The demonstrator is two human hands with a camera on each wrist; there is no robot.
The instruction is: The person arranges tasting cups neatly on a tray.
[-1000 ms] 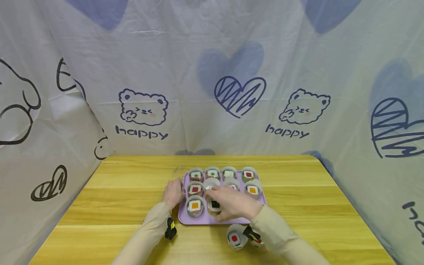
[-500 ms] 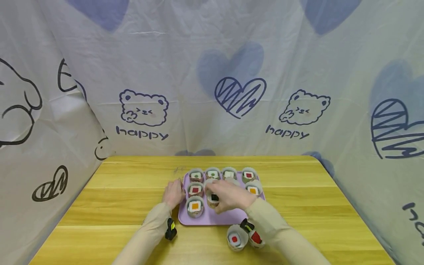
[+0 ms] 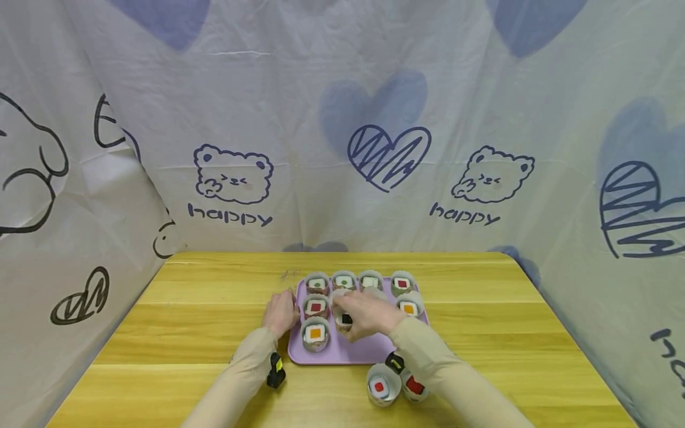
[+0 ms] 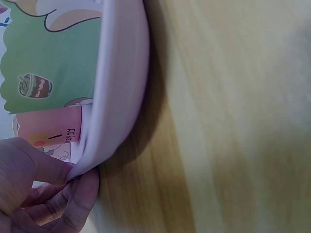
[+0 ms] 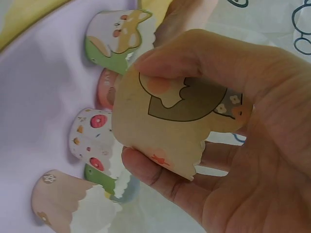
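My left hand [image 3: 280, 312] pinches the left rim of a lilac tray [image 3: 364, 353], thumb inside and fingers outside in the left wrist view. With my right hand [image 3: 369, 314] I grip a tan printed paper baking cup [image 5: 131, 109], thumb on one side and fingers on the other. In the head view, a black piece [image 3: 346, 319] shows inside this cup. It is over the tray's middle, in front of the second row. To its left stand a cup with a red-centred white square [image 3: 316, 308] and one with an orange-centred square [image 3: 315, 334].
Several more paper cups [image 3: 344, 282] line the tray's back row, and one with an orange centre [image 3: 408, 308] stands at its right. Two cups, one with a red dot [image 3: 379, 387], the other red-topped [image 3: 414, 384], stand on the wooden table [image 3: 160, 356] before the tray.
My right hand has moved the black-centred cup a little back from the tray's front, baring the tray's surface there. My left hand has stayed on the rim.
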